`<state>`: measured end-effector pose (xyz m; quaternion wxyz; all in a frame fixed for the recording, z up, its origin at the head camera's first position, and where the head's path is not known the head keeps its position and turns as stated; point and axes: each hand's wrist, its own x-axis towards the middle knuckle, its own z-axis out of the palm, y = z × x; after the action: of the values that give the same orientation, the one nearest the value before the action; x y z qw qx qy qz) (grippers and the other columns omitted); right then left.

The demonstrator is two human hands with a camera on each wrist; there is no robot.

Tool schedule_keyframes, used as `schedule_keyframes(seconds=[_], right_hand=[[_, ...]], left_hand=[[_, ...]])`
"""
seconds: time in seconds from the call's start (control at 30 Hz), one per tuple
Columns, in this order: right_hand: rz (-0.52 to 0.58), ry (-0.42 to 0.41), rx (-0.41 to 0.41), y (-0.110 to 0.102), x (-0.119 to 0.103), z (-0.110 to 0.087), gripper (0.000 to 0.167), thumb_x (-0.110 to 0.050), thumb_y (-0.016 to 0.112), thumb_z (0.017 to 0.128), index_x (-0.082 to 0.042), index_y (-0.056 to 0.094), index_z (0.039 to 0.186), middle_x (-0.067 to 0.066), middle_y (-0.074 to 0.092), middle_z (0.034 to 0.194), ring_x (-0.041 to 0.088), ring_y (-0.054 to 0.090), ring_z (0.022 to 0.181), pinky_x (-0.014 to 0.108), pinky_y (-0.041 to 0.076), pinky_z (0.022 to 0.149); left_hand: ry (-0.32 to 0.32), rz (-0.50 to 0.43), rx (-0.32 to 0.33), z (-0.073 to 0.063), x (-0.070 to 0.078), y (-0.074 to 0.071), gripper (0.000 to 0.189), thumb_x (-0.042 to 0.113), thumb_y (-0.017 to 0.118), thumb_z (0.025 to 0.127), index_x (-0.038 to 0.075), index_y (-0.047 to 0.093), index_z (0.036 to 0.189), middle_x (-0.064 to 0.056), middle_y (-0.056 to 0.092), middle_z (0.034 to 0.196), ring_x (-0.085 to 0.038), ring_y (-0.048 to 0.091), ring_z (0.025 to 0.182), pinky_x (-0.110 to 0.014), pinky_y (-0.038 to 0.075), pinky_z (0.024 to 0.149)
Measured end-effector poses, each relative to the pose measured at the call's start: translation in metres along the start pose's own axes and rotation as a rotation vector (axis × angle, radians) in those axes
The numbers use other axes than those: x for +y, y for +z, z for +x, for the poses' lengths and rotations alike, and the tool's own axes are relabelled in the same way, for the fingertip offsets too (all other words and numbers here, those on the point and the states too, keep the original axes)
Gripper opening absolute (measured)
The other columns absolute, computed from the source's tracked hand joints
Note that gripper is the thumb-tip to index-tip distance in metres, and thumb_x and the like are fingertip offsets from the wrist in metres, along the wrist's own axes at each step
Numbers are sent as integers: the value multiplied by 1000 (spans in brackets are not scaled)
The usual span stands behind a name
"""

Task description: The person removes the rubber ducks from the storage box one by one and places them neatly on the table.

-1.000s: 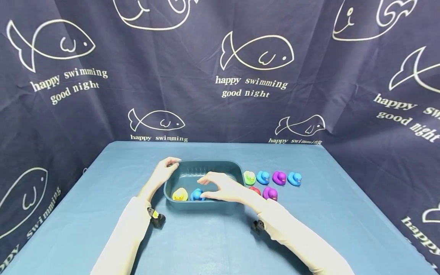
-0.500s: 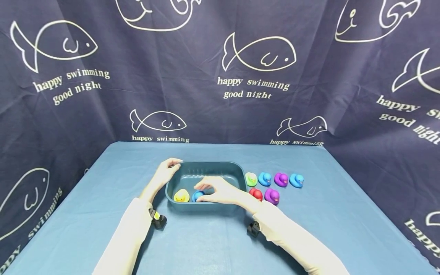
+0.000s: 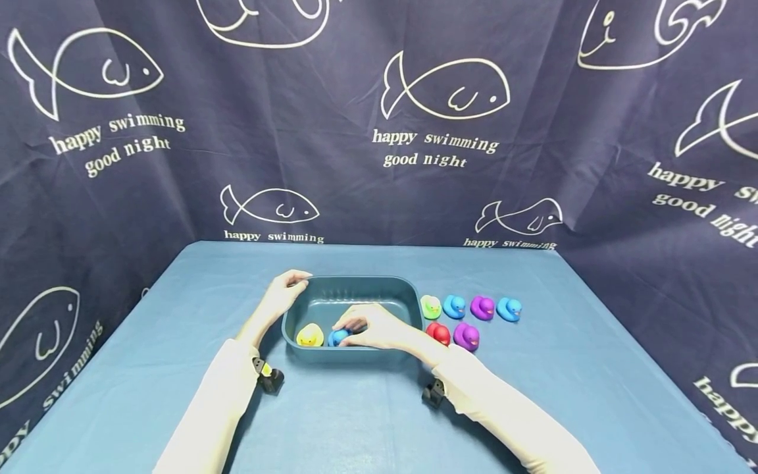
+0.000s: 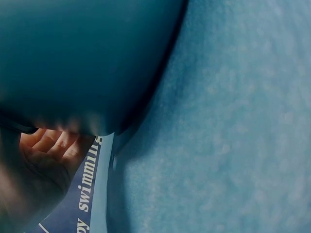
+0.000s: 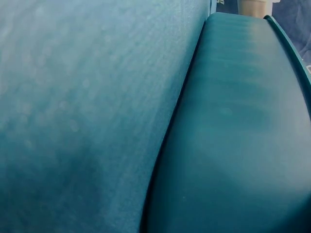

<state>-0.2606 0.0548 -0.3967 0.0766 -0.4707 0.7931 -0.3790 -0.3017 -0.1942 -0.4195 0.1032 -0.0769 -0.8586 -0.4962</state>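
A dark teal plastic bin [image 3: 364,355] stands on the table. My left hand [image 3: 281,294] grips its rim at the far left corner. In the left wrist view, the fingers [image 4: 60,143] of that hand lie against the bin's outer wall [image 4: 87,58]. My right hand [image 3: 376,328] reaches over the near rim into the bin and pinches a blue rubber duck [image 3: 339,337] between thumb and fingers. To the left of it, also in the bin, sits a yellow rubber duck [image 3: 310,336]. The right wrist view is filled by the bin's outside wall [image 5: 233,136] and tablecloth; the hand is hidden there.
Right of the bin, a back row holds a green duck [image 3: 431,307], a blue duck [image 3: 454,307], a purple duck [image 3: 482,307] and another blue duck [image 3: 509,309]. Nearer stand a red duck [image 3: 438,333] and a purple duck [image 3: 466,336]. A dark printed curtain [image 3: 355,131] surrounds the table.
My right hand has moved slightly left and lower, and its thumb and fingers have closed round the blue duck. The left hand stays at the bin's corner.
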Motion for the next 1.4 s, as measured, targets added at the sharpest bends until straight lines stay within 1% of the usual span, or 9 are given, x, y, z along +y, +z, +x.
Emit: schedule_keyframes(seconds=[0.13,0.3,0.47,0.57,0.73,0.93,1.13,1.23,1.4], right_hand=[[1,38,7,0,1,0,27,-13,71,82,-5,68,107,6,67,104,18,65,98,25,50,87],[-44,26,17,0,4,-1,33,-11,70,82,-2,65,113,9,65,110,20,63,102,26,48,90],[-105,34,27,0,5,-1,40,-17,75,78,-3,66,114,7,65,110,19,61,101,27,49,89],[-119,43,25,0,5,-1,40,-19,77,77,-5,67,112,6,66,108,17,61,98,25,50,87],[-125,35,25,-1,3,-1,35,-20,76,77,-7,69,109,5,66,103,16,63,93,25,51,81],[-145,34,18,-1,3,-1,32,-20,74,80,-8,69,109,4,66,101,17,62,93,26,52,80],[-124,33,23,-1,4,-2,36,-17,72,80,-6,66,114,5,66,105,16,62,95,24,50,84],[-117,34,25,0,3,-2,36,-18,74,79,-7,67,113,5,66,105,15,61,94,24,50,84],[-112,71,29,-1,3,-2,34,-18,76,77,-8,68,108,4,67,102,16,60,93,22,49,80]], left_hand=[[-7,-5,-1,0,0,0,25,6,53,91,-3,61,113,-21,66,102,-20,58,89,-27,44,77],[0,-4,2,0,0,0,25,5,53,91,-4,61,113,-22,66,101,-16,57,86,-25,44,76],[-14,-10,-2,-1,0,0,26,5,52,91,-3,61,114,-22,65,103,-20,58,89,-27,44,78],[-15,-11,-6,-1,0,1,26,6,52,91,-3,61,114,-22,65,104,-22,58,91,-29,44,80],[-9,-16,-2,-1,-1,0,25,5,53,91,-2,61,113,-21,66,103,-19,57,89,-29,44,79],[-2,-17,4,-1,-1,0,25,5,54,90,-2,62,113,-21,66,101,-16,57,86,-27,44,77],[-13,-14,-5,-1,0,1,26,5,53,91,-2,61,114,-22,66,104,-21,58,91,-28,44,79],[-13,-14,-8,-1,0,0,26,5,52,91,-2,61,114,-22,65,105,-25,58,94,-30,44,80],[-10,-19,-10,-2,1,0,26,5,52,91,-3,61,115,-22,65,105,-22,58,92,-29,44,79]])
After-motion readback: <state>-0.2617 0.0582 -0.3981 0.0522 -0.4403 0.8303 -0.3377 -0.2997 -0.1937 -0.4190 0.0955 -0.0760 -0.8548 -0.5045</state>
